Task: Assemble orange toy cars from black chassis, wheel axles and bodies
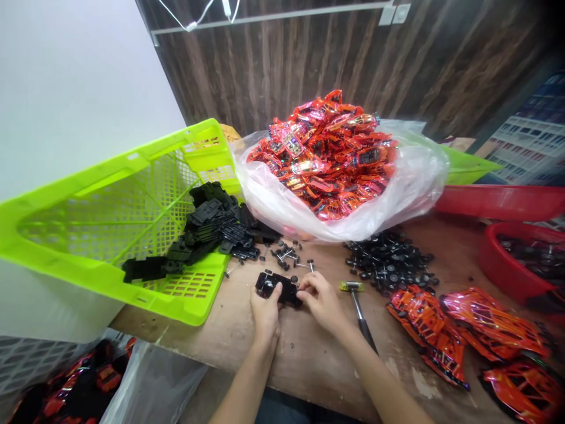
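A black toy car chassis (277,287) lies on the wooden table (309,353) between both hands. My left hand (265,309) grips its near left end, fingers curled over it. My right hand (320,300) pinches the chassis's right end, fingertips pressed together at a wheel axle. Loose black wheels on metal axles (286,254) lie scattered just beyond the chassis. A small hammer (358,306) with a yellow head rests right of my right hand.
A lime green basket (110,235) tipped on its side spills black chassis parts (212,227). A clear bag (397,188) holds red car shells (329,153). A pile of black wheels (391,262), red shells (463,335) and red tubs (507,259) sit right.
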### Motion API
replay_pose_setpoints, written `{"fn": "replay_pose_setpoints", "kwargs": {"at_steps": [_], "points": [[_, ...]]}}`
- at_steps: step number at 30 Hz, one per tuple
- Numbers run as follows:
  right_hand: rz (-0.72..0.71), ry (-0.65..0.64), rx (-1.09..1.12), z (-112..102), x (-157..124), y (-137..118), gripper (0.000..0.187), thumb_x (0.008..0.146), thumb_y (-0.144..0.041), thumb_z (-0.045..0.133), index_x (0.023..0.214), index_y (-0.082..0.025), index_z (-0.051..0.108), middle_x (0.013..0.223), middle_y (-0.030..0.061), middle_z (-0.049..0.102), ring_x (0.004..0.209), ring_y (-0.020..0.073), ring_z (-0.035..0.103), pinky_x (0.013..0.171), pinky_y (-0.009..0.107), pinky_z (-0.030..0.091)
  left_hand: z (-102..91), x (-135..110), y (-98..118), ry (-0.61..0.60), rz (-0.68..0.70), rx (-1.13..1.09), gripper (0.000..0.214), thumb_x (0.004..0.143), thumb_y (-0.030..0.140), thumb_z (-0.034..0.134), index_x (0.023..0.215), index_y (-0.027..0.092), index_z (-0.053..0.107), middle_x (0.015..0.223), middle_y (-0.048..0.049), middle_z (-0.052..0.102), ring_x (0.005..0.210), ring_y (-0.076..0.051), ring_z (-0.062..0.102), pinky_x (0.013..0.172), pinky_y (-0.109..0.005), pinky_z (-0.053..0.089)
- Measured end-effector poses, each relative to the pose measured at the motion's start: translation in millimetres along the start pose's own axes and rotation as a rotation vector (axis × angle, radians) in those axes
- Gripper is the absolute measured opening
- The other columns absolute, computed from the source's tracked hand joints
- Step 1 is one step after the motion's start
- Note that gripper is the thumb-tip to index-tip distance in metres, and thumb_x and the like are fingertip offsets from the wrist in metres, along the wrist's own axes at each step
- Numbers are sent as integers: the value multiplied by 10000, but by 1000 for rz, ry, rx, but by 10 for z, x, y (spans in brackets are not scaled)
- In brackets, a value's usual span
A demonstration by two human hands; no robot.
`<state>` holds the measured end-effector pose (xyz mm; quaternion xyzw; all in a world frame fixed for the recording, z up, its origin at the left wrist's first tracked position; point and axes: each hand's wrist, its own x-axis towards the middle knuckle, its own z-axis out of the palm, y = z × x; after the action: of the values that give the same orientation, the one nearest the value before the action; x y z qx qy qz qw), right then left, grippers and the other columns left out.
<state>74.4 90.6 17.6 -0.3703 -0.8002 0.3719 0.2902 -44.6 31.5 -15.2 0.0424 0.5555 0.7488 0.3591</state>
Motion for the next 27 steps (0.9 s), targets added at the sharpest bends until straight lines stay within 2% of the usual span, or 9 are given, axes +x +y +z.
{"fn": "replay_pose_setpoints", "kwargs": {"at_steps": [4, 7, 11, 13, 17, 19, 22, 25, 27], "points": [[-60, 103, -35, 156, -249, 26, 114, 733, -81, 551, 723, -195, 551, 974, 65, 541, 966, 213, 525, 873, 372, 428, 61, -34, -71, 16, 4, -46, 480, 586, 268, 809, 946, 184, 504, 876, -30, 617, 703, -154, 650, 575, -278, 555], [-96, 105, -69, 178, -288, 45, 103, 735, -106, 579, 779, -196, 561, 1051, 84, 517, 1034, 239, 499, 906, 406, 413, 84, -41, -74, 47, -3, -72, 491, 565, 243, 820, 943, 181, 512, 859, -27, 630, 663, -147, 650, 569, -285, 558], [31, 211, -40, 84, -146, 145, 49, 811, -230, 530, 839, -190, 536, 947, 79, 558, 917, 222, 547, 834, 374, 445, 53, -21, -9, 89, -34, -103, 447, 584, 190, 802, 940, 179, 532, 858, -30, 645, 667, -147, 654, 574, -288, 561], [91, 246, -52, 58, -34, 206, 107, 843, -231, 451, 817, -184, 544, 858, 76, 586, 838, 217, 563, 790, 369, 453, 18, -8, 32, 104, -54, -134, 419, 600, 152, 785, 940, 179, 541, 864, -28, 651, 679, -142, 655, 589, -285, 563], [33, 196, -44, 15, 179, 192, 158, 813, -187, 438, 857, -187, 589, 899, 56, 647, 829, 179, 606, 761, 302, 479, -64, 26, 94, 96, -86, -159, 359, 631, 103, 751, 931, 166, 564, 858, -30, 655, 673, -125, 647, 598, -262, 560], [-9, 202, -47, -102, 333, 121, 170, 818, -211, 444, 891, -193, 596, 921, 39, 657, 830, 157, 618, 747, 263, 488, -98, 47, 115, 86, -101, -151, 330, 647, 93, 733, 926, 160, 570, 862, -38, 657, 671, -129, 648, 581, -257, 558], [-15, 317, -103, -480, 740, 38, 216, 849, -244, 404, 962, -181, 577, 979, 65, 645, 894, 171, 604, 806, 285, 475, -106, 41, 127, 41, -146, -109, 304, 666, 102, 719, 924, 152, 566, 835, -48, 666, 644, -142, 653, 567, -270, 558], [69, 448, -196, -950, 1305, 59, 243, 840, -189, 387, 1006, -145, 560, 1052, 131, 614, 1019, 221, 556, 914, 361, 412, -45, -40, 80, -66, -214, -48, 335, 659, 137, 736, 943, 156, 559, 812, -47, 676, 639, -157, 661, 588, -291, 559], [170, 502, -257, -1181, 1638, 127, 251, 786, -151, 472, 1011, -88, 563, 1108, 208, 576, 1122, 291, 494, 987, 448, 330, 15, -112, -8, -144, -258, -26, 403, 619, 170, 773, 961, 167, 561, 815, -44, 683, 659, -174, 669, 602, -302, 557]]}}
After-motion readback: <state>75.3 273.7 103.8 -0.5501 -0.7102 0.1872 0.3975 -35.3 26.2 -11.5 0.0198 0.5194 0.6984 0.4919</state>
